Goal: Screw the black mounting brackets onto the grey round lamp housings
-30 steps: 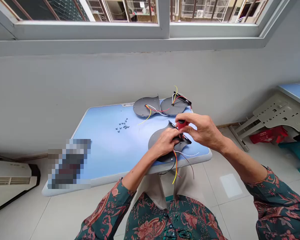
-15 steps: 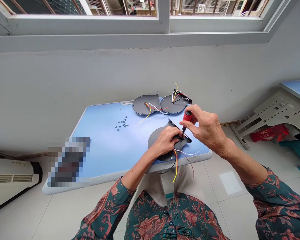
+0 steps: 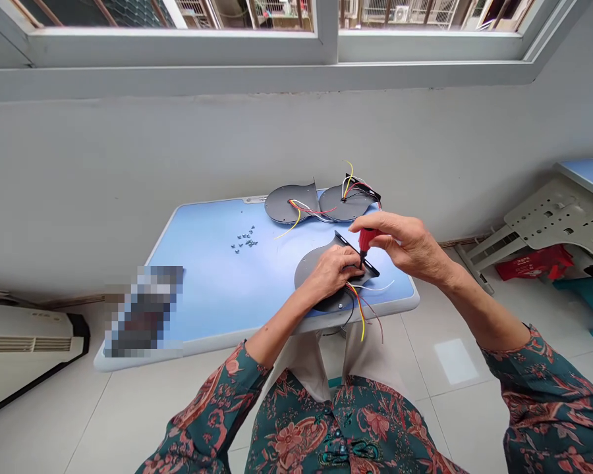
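Note:
My right hand [image 3: 409, 245] grips the red handle of a screwdriver [image 3: 366, 241], which stands nearly upright with its dark shaft pointing down. The tip meets the narrow end of a dark grey, rounded metal plate [image 3: 305, 268], and what it touches is hidden behind my fingers. My left hand [image 3: 330, 271] rests on this plate and holds it at the table's near edge, fingertips bunched close beside the shaft. Yellow, red, white and black wires [image 3: 361, 317] come out from under the left hand and hang over the edge.
Two similar plates with wires, the left one [image 3: 281, 205] and the right one [image 3: 332, 201], lie at the table's back. Several small screws [image 3: 246, 242] are scattered on the blue table [image 3: 212, 289]. A blurred-out object [image 3: 145, 309] lies at the left end. The wall [image 3: 202, 145] rises behind.
The fingers of my right hand have opened out and shifted on the screwdriver handle, the index finger now stretched over its top. The wires at the edge have swung slightly right.

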The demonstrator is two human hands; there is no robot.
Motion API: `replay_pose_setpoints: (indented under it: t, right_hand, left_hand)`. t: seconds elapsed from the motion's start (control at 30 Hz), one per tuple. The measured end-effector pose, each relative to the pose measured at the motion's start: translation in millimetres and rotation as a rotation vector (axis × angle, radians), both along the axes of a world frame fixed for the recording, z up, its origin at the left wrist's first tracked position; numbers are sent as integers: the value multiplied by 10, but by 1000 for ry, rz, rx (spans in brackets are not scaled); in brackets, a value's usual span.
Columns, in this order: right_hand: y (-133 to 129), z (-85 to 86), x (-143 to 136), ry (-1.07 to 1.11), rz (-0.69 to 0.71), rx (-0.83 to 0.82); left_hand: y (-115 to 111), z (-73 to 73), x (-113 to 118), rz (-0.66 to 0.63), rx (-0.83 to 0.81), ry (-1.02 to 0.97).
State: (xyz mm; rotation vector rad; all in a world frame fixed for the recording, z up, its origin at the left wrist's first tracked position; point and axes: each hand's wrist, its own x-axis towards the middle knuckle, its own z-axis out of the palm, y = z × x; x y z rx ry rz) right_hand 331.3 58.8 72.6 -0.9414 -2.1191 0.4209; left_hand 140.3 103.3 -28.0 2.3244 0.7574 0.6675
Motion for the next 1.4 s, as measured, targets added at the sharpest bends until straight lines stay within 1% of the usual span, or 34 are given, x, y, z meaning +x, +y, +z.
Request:
replay_pose_setpoints:
  t: [0.07,0.17,0.23,0.27,0.3,0.37,0.4,0.43,0.5,0.57,0.63,0.7,0.77,0.83,0.87,0.9,0.97,1.1,1.17,1.23,1.33,1.4]
  right_hand:
    - [-40,1,-23,-13,-73,47]
    - [-107,15,-97,-37,-220,127]
    - [-120,29,-130,-39,-263,156]
    - [-111,37,-133,-39,-237,159]
    - [-95,46,-125,-42,-179,146]
    - [-51,65,-93,-34,-37,58]
    - [-32,73,-77,-13,-2,3]
    - [-19,80,-67,17,-5,-44]
    - [-17,87,-76,75,-96,-79]
    - [-40,84,-114,87,-216,-40]
    - [-59,79,-148,81,-279,-17]
    - [-49,78,-141,100,-243,-54]
    - [-10,81,-85,133,-121,-156]
    - [36,84,-13,181,-5,-255]
    - [50,85,16,200,19,-277]
    - [55,85,32,209,20,-278]
    - [35,83,22,193,-33,-228]
    - [-52,80,-102,87,-174,-81]
    - [-58,81,-142,48,-222,-35]
    - [-29,79,-135,68,-218,-54]
    - [30,58,-64,162,-154,-139]
    - [41,34,-18,201,-133,-157]
  left_hand:
    - [7,-2,24,10,8,8]
    - [17,-6,48,26,35,17]
    - [17,-10,57,46,45,20]
    - [16,-13,60,54,46,22]
    - [13,-15,62,62,46,24]
    - [7,-20,69,85,49,32]
    - [4,-21,73,97,54,35]
    - [1,-22,77,110,59,38]
    - [-2,-18,85,124,67,41]
    - [-5,-10,91,113,67,40]
    - [-12,1,92,107,64,39]
    - [-23,11,88,130,59,44]
    - [-35,21,81,154,49,42]
    - [-42,31,75,133,40,27]
    - [-42,34,73,110,38,20]
    - [-41,35,74,89,36,18]
    - [-33,27,84,83,32,23]
    - [-23,-13,117,152,27,28]
    - [-27,-15,116,166,30,23]
    - [-31,15,94,144,20,24]
    - [-23,99,41,57,-17,40]
    - [-9,142,17,8,-25,63]
